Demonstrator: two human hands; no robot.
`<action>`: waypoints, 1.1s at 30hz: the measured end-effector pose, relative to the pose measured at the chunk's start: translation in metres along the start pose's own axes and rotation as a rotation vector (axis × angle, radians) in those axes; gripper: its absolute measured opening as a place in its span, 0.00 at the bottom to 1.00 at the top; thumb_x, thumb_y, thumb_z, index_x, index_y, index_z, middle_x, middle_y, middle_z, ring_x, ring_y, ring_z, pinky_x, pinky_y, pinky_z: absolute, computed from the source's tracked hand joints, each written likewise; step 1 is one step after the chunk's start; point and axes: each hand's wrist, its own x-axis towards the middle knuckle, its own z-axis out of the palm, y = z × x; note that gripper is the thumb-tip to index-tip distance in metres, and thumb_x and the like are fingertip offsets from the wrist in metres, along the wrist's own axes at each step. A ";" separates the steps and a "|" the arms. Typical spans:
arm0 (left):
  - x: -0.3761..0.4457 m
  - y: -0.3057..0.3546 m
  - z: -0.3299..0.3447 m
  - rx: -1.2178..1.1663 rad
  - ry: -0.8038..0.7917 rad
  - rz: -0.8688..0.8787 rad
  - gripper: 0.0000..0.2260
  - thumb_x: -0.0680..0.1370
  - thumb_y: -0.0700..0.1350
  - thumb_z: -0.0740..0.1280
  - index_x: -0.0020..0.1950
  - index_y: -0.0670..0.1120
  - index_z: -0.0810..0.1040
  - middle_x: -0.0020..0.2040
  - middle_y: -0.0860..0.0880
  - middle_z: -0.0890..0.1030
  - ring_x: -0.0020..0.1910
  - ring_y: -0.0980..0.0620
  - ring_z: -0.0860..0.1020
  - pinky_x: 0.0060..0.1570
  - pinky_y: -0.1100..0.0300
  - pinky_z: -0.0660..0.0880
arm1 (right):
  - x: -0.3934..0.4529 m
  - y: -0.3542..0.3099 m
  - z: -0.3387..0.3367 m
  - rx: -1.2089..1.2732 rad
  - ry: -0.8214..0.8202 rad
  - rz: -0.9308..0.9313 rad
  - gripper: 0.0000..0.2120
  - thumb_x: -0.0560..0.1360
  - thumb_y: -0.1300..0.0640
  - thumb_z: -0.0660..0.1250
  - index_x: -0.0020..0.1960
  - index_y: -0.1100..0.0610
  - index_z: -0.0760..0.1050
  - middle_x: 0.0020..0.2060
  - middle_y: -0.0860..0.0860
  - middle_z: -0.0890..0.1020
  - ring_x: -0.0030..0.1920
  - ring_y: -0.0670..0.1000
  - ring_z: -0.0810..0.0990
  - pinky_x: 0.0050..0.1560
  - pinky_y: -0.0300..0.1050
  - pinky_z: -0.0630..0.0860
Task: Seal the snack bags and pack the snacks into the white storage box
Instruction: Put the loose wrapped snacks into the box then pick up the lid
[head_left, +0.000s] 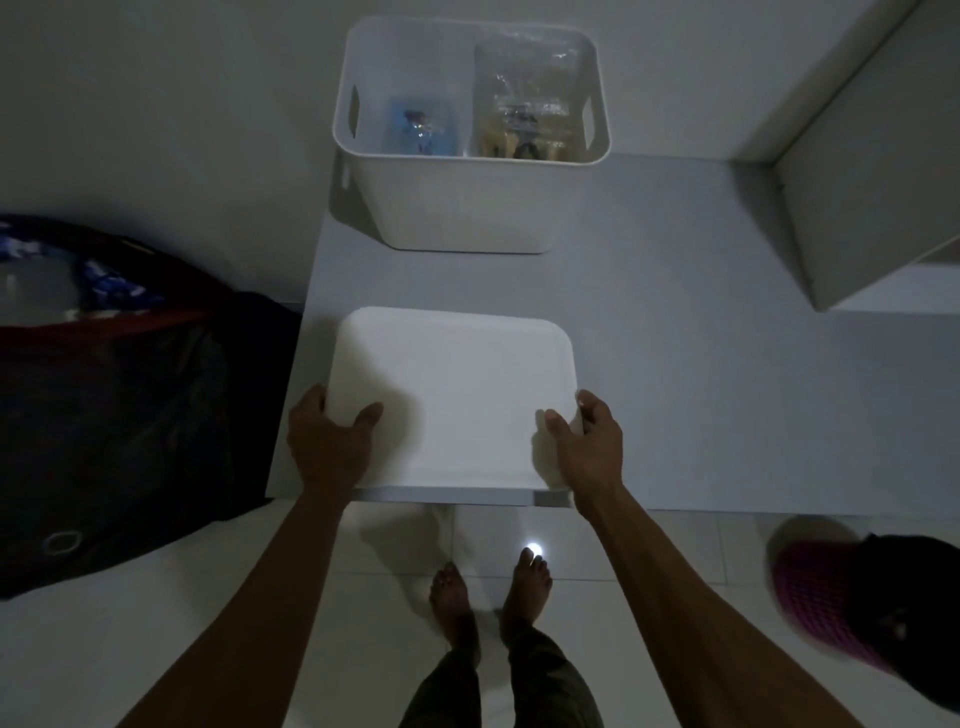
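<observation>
The white storage box (457, 208) stands at the far side of the grey table (675, 364), open on top. Inside it lie a blue snack bag (421, 127) on the left and a clear snack bag (527, 104) on the right. A flat white lid (462, 389) rests near the table's front edge. My left hand (327, 441) grips the lid's near left corner, thumb on top. My right hand (589, 447) grips its near right corner the same way.
A dark bag (119, 415) with blue and white contents sits left of the table. A white shelf unit (872, 182) rises at the right. A pink and black cap (857, 613) lies on the tiled floor at lower right. My bare feet stand below the table edge.
</observation>
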 end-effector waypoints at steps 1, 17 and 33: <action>-0.005 0.002 -0.004 -0.009 0.010 -0.004 0.30 0.65 0.52 0.79 0.61 0.40 0.75 0.58 0.40 0.78 0.52 0.43 0.78 0.51 0.50 0.78 | -0.006 -0.002 -0.002 -0.025 0.012 -0.007 0.33 0.74 0.52 0.73 0.75 0.58 0.65 0.72 0.54 0.71 0.71 0.53 0.69 0.72 0.50 0.67; -0.034 0.149 -0.092 -0.184 -0.011 0.338 0.37 0.65 0.51 0.81 0.69 0.41 0.73 0.64 0.44 0.79 0.60 0.44 0.77 0.61 0.52 0.74 | -0.062 -0.145 -0.067 -0.073 0.233 -0.403 0.38 0.73 0.48 0.74 0.77 0.55 0.62 0.73 0.52 0.69 0.72 0.54 0.68 0.71 0.49 0.65; 0.111 0.257 -0.036 -0.071 0.008 0.383 0.50 0.62 0.59 0.81 0.77 0.43 0.62 0.75 0.43 0.67 0.73 0.43 0.66 0.71 0.47 0.65 | 0.093 -0.262 -0.015 -0.095 0.167 -0.373 0.34 0.72 0.42 0.71 0.73 0.53 0.66 0.68 0.53 0.75 0.67 0.55 0.74 0.68 0.54 0.71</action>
